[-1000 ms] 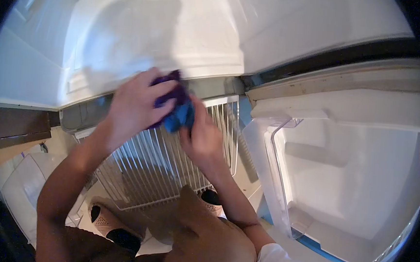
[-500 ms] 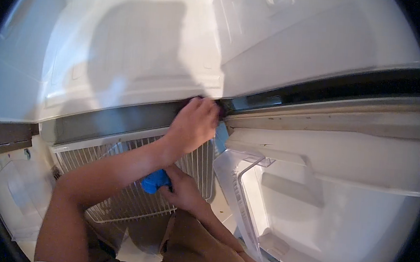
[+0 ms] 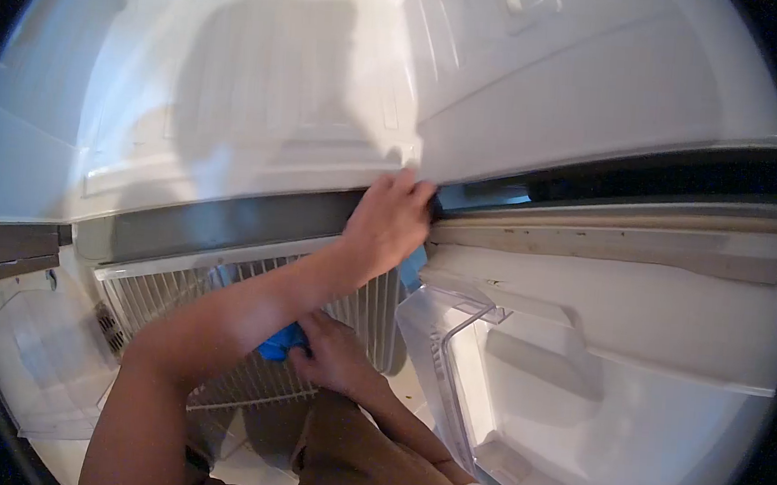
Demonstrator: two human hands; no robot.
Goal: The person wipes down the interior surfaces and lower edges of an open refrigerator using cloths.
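Note:
My left hand point(image 3: 388, 224) reaches across to the front edge of an open refrigerator's white interior point(image 3: 290, 100). Its fingers are bent over a dark, soft-looking thing, perhaps a cloth point(image 3: 434, 205), mostly hidden beneath them. The hand lies at the right end of the grey front strip point(image 3: 219, 219), beside the door's hinge side. Lower down, my right hand point(image 3: 334, 354) is closed around a blue object point(image 3: 281, 341); my left forearm partly covers it, and its kind cannot be made out. Behind both arms is a white wire shelf point(image 3: 160, 294).
On the right the open refrigerator door point(image 3: 654, 306) carries a clear plastic bin point(image 3: 440, 336) and a stained gasket edge point(image 3: 605, 244). A clear plastic piece point(image 3: 47, 354) stands at the left. My brown-clad legs point(image 3: 365, 448) are below.
My left hand has slid right and slightly down along the strip toward the corner by the door. My right hand keeps the blue object at nearly the same spot. The view has shifted slightly.

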